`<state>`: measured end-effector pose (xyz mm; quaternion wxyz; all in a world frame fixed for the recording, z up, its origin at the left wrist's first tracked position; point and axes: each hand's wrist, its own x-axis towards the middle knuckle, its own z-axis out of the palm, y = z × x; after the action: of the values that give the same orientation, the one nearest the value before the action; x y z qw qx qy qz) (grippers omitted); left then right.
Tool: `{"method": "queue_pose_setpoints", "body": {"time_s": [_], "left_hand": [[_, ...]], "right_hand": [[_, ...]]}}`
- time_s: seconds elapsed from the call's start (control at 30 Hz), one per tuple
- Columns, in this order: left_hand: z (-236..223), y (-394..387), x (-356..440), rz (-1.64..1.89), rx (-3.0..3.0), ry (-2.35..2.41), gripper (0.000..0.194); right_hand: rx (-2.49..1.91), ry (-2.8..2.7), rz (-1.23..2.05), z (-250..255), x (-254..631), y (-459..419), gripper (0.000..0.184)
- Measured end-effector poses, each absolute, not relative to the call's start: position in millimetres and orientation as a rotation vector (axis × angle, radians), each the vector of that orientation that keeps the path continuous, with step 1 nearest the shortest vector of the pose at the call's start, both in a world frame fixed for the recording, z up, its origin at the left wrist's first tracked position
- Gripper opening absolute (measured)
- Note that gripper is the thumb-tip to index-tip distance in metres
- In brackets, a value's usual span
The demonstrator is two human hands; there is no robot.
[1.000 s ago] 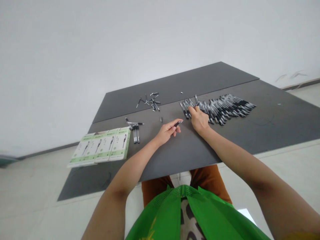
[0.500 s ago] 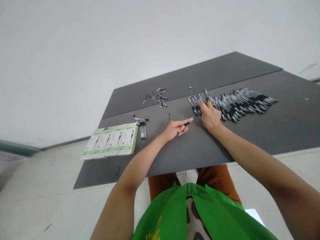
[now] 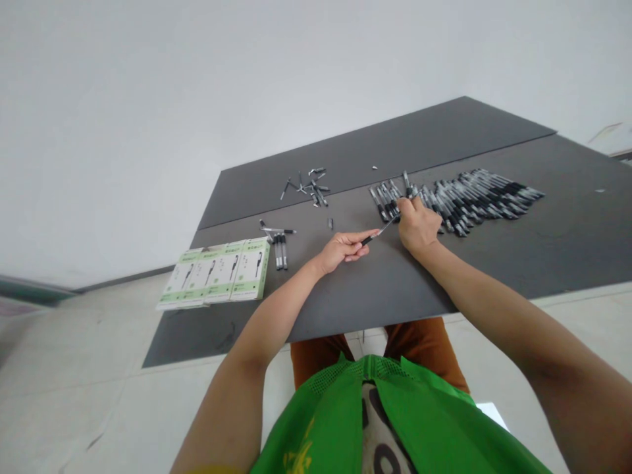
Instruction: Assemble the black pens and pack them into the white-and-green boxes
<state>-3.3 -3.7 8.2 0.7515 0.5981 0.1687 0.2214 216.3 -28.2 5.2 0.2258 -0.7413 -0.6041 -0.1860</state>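
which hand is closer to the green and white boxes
Left. The left hand is to the right of the boxes, past a few pens; the right hand is farther right, at the big spread of pens.

Desk seen from its near side, a wall (image 3: 296,72) behind it. At the near left, four boxes (image 3: 212,273) lie side by side, reaching the desk's (image 3: 340,289) left edge. Just right of them, a few pens (image 3: 280,252) lie side by side, with crossed pens (image 3: 277,230) directly behind. Farther back, left of centre, is a scattered cluster (image 3: 318,191); one loose piece (image 3: 330,224) lies before it, another (image 3: 374,168) well to its right. A long row of pens (image 3: 484,194) spans the right half, behind and beyond the right hand (image 3: 419,224). A thin rod (image 3: 389,224) runs between the hands, from a pen (image 3: 368,240) in the left hand (image 3: 343,250).
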Motion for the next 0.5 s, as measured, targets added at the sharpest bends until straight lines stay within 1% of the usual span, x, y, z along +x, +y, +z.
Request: {"method": "queue_pose_setpoints", "body": {"time_s": [0.17, 0.5], "left_hand": [[10.4, -6.1, -1.4, 0.441, 1.300, 0.360, 0.062], [12.6, -5.4, -1.9, 0.414, 1.310, 0.351, 0.065]], "right_hand": [[-2.035, -1.751, -0.556, 8.4, 214.9, -29.4, 0.035], [-2.051, -1.714, -0.594, 5.0, 218.5, -32.0, 0.034]]}}
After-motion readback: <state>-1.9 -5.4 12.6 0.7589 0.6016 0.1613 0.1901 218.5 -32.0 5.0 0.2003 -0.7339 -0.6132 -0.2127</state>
